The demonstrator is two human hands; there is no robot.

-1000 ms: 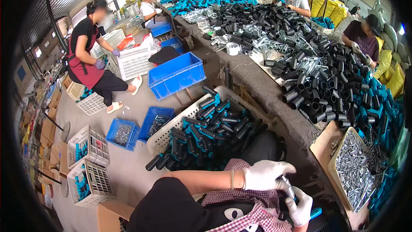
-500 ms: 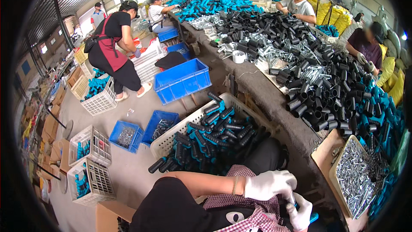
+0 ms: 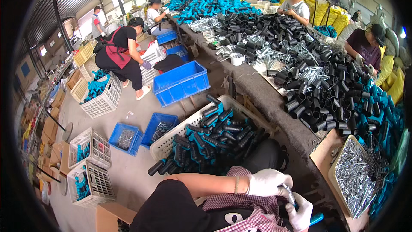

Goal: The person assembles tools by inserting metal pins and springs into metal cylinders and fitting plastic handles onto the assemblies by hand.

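Where the long workbench [image 3: 274,99] runs from far end to near, its top is mostly hidden under heaps of black tubes [image 3: 300,51] and blue handles [image 3: 206,6], too many to count; its near end is cut off by the picture's rim. Item: one white basket [image 3: 171,144] beside the bench, heaped with black-and-blue grips [image 3: 206,141], its far wall hidden by the load. Item: one large blue crate [image 3: 180,83] on the floor, plus two small blue bins [image 3: 141,131] holding metal parts, hard to make out. Item: three white crates [image 3: 92,146] at left, partly filled with blue pieces. Item: one tray of silver bolts [image 3: 356,176] at the bench corner, count unreadable. Item: left hand [image 3: 268,182], white-gloved, fingers curled and pressed onto a small metal piece [image 3: 288,192] at the person's lap. Item: right hand [image 3: 300,212], white-gloved, closed around a blue handle [image 3: 316,219] just below the metal piece; most of that handle is hidden in the fist and by the frame edge. Item: one crouching person [image 3: 122,56] at a crate; others at the bench, small and blurred.
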